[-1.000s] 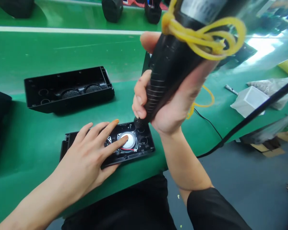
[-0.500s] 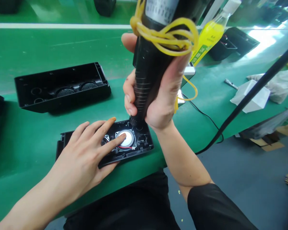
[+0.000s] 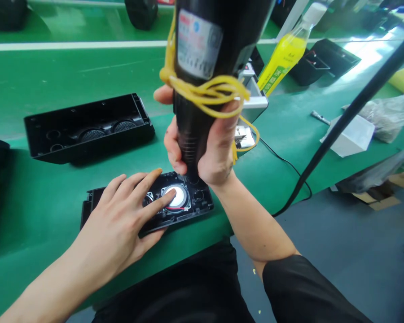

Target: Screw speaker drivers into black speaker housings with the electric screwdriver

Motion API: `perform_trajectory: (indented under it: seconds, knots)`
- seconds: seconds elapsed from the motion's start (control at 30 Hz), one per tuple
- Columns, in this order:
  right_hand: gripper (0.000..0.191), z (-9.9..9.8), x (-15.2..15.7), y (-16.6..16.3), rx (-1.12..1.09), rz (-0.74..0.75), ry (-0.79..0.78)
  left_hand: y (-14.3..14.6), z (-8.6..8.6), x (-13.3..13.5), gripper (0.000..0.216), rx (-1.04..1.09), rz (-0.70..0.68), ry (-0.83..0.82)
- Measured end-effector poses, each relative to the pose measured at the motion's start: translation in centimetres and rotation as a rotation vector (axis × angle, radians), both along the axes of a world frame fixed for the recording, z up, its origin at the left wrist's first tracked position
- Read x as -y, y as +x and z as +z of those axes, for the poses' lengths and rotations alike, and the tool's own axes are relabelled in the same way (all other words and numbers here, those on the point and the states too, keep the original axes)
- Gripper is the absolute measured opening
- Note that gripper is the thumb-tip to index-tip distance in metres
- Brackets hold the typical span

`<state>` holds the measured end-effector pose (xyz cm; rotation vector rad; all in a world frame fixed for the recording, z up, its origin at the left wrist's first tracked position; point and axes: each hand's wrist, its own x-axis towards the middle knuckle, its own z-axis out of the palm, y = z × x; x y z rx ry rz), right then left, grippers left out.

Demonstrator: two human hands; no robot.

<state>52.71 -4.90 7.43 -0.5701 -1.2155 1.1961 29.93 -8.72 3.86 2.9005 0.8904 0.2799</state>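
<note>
Two bare hands show around the middle of the frame: one left hand (image 3: 124, 211) and one right hand (image 3: 217, 157). One black cylindrical power tool (image 3: 232, 27) is at upper centre. One long black plastic box (image 3: 111, 142), centre left, has two round mesh grilles (image 3: 92, 134). One shallow black plastic tray (image 3: 185, 216), lower centre, has two round speakers (image 3: 179, 196) in view, one partly hidden. One clear bottle of yellow liquid (image 3: 284, 56) is upper right.

I'm holding a black, labelled power driver (image 3: 190, 125) nearly upright, its nose pointing down over the far side of an open black housing (image 3: 197, 205) that's lying flat on the green bench (image 3: 128, 157); I'm touching its white-centred speaker (image 3: 180, 196).
</note>
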Motion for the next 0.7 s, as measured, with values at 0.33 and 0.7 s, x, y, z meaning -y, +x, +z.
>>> perform_trajectory:
  seconds: [0.33,0.7]
  knots:
    - [0.059,-1.2,0.1,-0.2,0.025,0.136,-0.142,0.0,0.2,0.0,0.053,-0.011,0.005,-0.018]
    - [0.074,-1.1,0.2,-0.2,-0.027,0.107,-0.108,0.0,-1.1,0.2,0.062,0.053,0.039,0.008]
